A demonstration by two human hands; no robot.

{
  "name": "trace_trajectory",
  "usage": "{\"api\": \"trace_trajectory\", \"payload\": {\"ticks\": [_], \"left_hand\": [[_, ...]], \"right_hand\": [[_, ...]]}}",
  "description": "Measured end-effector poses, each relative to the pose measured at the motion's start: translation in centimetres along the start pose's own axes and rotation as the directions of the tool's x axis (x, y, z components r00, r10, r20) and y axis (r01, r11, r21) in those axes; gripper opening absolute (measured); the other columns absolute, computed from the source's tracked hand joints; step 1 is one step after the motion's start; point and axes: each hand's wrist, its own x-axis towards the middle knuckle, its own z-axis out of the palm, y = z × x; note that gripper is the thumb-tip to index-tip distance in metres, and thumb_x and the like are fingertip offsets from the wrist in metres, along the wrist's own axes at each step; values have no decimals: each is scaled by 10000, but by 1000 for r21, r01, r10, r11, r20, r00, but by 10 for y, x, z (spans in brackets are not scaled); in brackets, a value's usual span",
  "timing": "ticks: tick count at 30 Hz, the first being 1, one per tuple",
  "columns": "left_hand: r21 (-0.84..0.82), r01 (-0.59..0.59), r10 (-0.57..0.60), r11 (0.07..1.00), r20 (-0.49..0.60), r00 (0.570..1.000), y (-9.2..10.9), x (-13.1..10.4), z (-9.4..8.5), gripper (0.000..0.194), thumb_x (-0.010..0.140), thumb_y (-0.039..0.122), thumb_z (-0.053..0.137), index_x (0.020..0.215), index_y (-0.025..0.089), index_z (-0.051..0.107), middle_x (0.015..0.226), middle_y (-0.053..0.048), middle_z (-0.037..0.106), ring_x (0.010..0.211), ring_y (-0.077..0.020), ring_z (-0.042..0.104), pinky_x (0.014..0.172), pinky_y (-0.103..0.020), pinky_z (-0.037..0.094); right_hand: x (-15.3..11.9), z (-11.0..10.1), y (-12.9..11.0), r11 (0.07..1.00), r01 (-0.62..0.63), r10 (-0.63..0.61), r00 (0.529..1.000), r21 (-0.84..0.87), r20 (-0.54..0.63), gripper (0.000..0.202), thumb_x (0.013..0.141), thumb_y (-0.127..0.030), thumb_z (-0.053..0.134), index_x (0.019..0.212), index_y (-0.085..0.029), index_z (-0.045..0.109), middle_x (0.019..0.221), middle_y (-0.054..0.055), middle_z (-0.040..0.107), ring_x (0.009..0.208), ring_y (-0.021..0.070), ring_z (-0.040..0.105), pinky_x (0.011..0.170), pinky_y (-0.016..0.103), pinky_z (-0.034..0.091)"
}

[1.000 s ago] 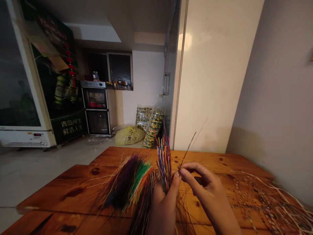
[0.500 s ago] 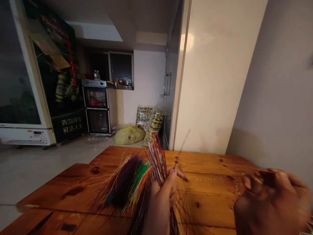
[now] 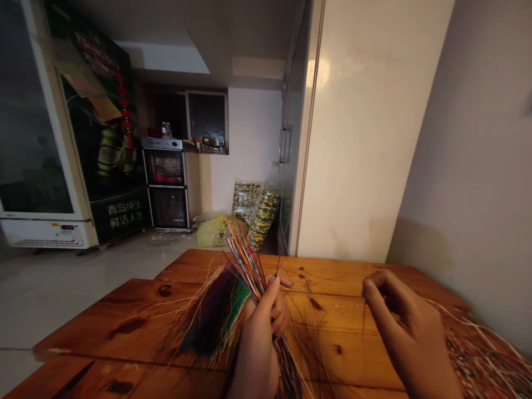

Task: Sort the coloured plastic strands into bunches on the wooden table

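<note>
My left hand (image 3: 261, 332) is closed round a bundle of thin multicoloured strands (image 3: 244, 256), whose tips fan up and to the left. The lower ends of the bundle hang below my fist towards the near side of the table. A thin dark strand sticks up by my left thumb. Off to the right, my right hand (image 3: 405, 327) is raised over the table, thumb and forefinger pinched together. From that pinch a fine strand (image 3: 364, 321) hangs down. Behind the left hand lies a heap of purple, green and orange strands (image 3: 208, 310).
The wooden table (image 3: 137, 310) has gaps between its planks. A tangled pile of reddish and white strands (image 3: 486, 354) lies at its right side. Loose dark strands lie mid-table. Beyond are a yellow bag (image 3: 208, 231), wrapped rolls (image 3: 266, 213), a cabinet (image 3: 168, 185) and a drinks fridge (image 3: 50, 235).
My right hand has moved left from the far right, uncovering the reddish pile. My left hand has shifted slightly left, and the bundle now leans further left.
</note>
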Motion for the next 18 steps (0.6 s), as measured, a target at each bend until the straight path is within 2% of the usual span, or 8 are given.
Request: {"api": "trace_trajectory", "payload": {"ticks": [3, 7, 10, 15, 18], "left_hand": [[-17, -9, 9, 1000, -2, 1000, -1, 2, -1, 238, 750, 353, 648, 730, 136, 554, 489, 106, 227, 405, -29, 150, 379, -171, 146], [-27, -17, 17, 1000, 10, 1000, -4, 5, -4, 235, 752, 338, 651, 706, 131, 551, 489, 107, 208, 405, -28, 132, 375, -173, 141], [-21, -13, 13, 1000, 22, 1000, -4, 4, -5, 207, 785, 331, 624, 753, 136, 563, 492, 103, 227, 407, -31, 145, 386, -171, 152], [16, 20, -20, 1000, 3, 1000, -4, -3, 0, 248, 785, 372, 629, 771, 129, 586, 507, 97, 232, 427, -36, 141, 395, -174, 139], [64, 57, -58, 996, 7, 998, -9, -8, 2, 283, 755, 417, 649, 748, 137, 602, 492, 95, 246, 415, -41, 163, 388, -182, 146]], "right_hand": [[2, 4, 7, 996, 25, -17, 995, -84, 95, 302, 854, -439, 448, 646, -220, 457, 542, -31, 463, 479, 119, 424, 487, 245, 302], [4, 7, 10, 982, 2, 42, 973, -188, 226, 355, 866, -492, 428, 635, -223, 444, 531, -30, 479, 487, 129, 449, 504, 252, 297], [5, 7, 7, 980, -4, 50, 973, -199, 227, 416, 865, -554, 409, 617, -222, 444, 521, -28, 481, 479, 130, 449, 501, 253, 302], [4, 5, -3, 1000, -8, 11, 992, -25, 124, 414, 865, -543, 426, 634, -216, 530, 535, -12, 523, 469, 127, 470, 470, 240, 341], [2, 11, -12, 988, -36, 12, 988, 149, 157, 342, 856, -498, 477, 752, -213, 636, 683, 23, 633, 588, 149, 571, 515, 230, 421]]}}
